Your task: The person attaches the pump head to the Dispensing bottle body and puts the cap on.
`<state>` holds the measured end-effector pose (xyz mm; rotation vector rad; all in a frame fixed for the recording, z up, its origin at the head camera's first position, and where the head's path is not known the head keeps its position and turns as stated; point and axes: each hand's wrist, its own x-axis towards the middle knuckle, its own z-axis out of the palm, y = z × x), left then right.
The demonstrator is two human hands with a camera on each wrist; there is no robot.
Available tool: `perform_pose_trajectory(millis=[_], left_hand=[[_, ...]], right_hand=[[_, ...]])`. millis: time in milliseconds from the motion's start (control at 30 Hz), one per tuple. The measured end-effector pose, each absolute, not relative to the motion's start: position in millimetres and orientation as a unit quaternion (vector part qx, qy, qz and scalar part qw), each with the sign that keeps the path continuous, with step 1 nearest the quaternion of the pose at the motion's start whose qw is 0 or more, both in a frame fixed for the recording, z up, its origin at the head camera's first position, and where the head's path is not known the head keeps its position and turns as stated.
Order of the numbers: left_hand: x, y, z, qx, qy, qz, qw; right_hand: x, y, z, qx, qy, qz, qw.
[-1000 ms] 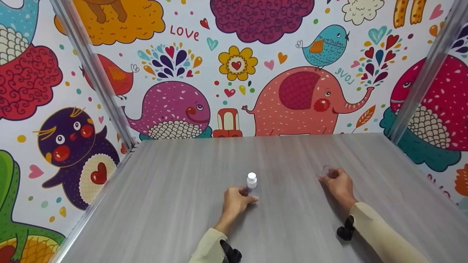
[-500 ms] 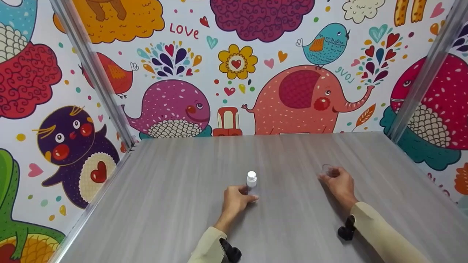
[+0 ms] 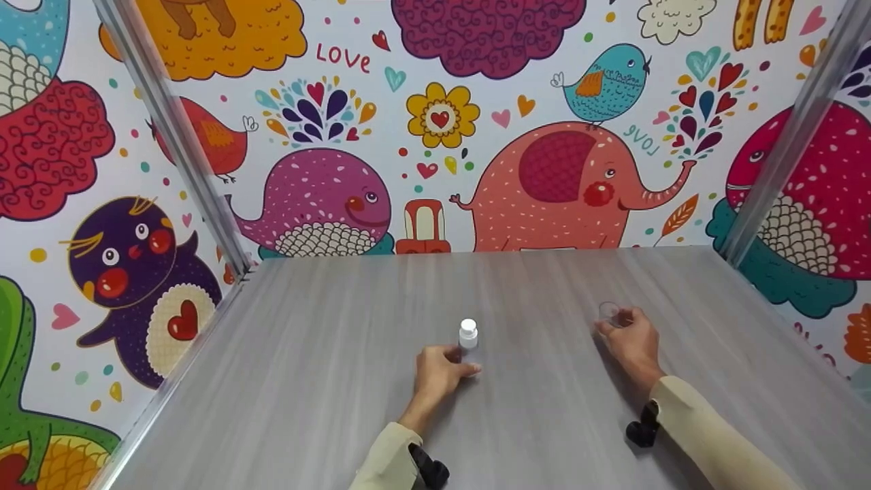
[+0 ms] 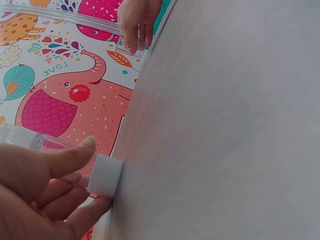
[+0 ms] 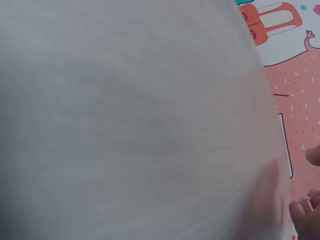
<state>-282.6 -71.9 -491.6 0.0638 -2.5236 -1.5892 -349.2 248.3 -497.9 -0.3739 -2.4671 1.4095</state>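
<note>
A small bottle (image 3: 468,335) with a white top and a clear body stands upright on the table. My left hand (image 3: 437,374) holds it low on the body, the thumb to one side. In the left wrist view, the bottle's white base (image 4: 106,176) meets the table, and curled fingers partly cover the clear body. Farther right, my right hand (image 3: 633,339) pinches a clear, round, cup-like piece (image 3: 607,312) between thumb and fingers. Its exact kind is hard to tell. In the right wrist view only some fingertips (image 5: 298,212) show at the edge.
The grey wood-grain table (image 3: 326,354) extends to a back wall (image 3: 435,54) printed with cartoon animals. Side panels with metal posts (image 3: 184,143) border the table left and right. A black strap mount (image 3: 643,427) sits on each wrist.
The clear piece in my right hand has turned slightly and shows more above the fingertips. My left hand and the bottle hold still.
</note>
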Motion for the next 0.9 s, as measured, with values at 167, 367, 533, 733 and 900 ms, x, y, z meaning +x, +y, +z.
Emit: perform_pose_trajectory(millis=[167,367,533,733,900], left_hand=[[-283.1,-71.4,-491.3,0.020,-0.844,-0.531,0.079],[-283.9,-70.7,-491.9,0.019,-0.846,-0.526,0.084],[-284.2,-70.7,-492.9,0.019,-0.848,-0.522,0.087],[-284.1,-71.0,-493.0,0.021,-0.847,-0.524,0.083],[-284.2,-71.1,-493.0,0.022,-0.848,-0.524,0.082]], right_hand=[[-348.4,246.3,-498.0,-0.127,-0.850,0.485,0.163],[-346.2,243.0,-498.1,-0.117,-0.843,0.491,0.185],[-343.1,240.4,-498.4,-0.103,-0.838,0.499,0.196],[-339.7,238.1,-498.4,-0.102,-0.847,0.483,0.199],[-339.1,237.1,-498.2,-0.102,-0.845,0.488,0.194]])
